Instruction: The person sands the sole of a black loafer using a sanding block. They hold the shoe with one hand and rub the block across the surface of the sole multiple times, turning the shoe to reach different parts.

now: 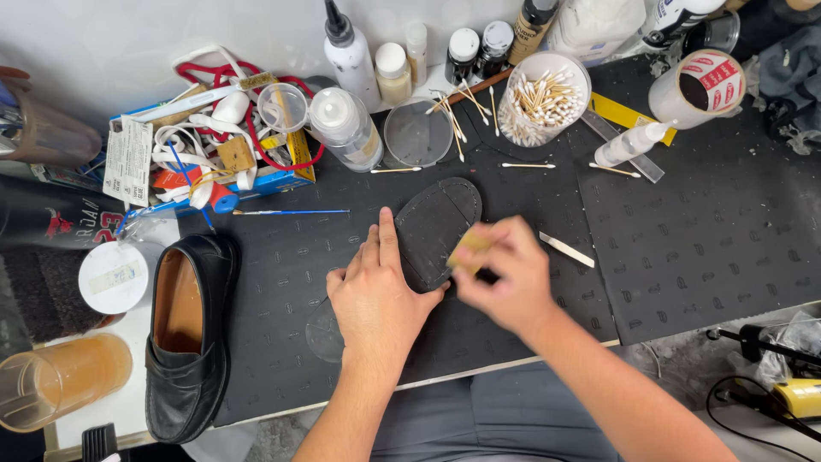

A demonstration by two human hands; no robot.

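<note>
Now, left hand: I lay it flat on the mat, fingers spread and released, thumb and forefinger pressing the near edge of the black sole piece to pin it.
Right hand: my fingers are pinched around a small tan block, its face touching the sole; the hand is blurred.
Sole piece: it lies flat on the black rubber mat, dead centre, rounded end pointing to one o'clock.
Doing it well: I judge short, even strokes with the block held flat, and steady pressure from the pinning hand so the sole cannot skate; keep my left thumb clear of the block's path.
Black loafer: at eight o'clock, upright, empty, well apart from the sole.
Blue box: at ten o'clock, heaped with laces and bits, a white printed tag hanging off its left side.
Tape roll: at two o'clock, white with a red and white label on its core.
Cotton swab tub: at one o'clock, clear and round, full.
White squeeze bottles: at twelve o'clock, beside small jars with white and dark lids.
Yellow strip: a flat yellow ruler-like strip between tub and tape.
</note>
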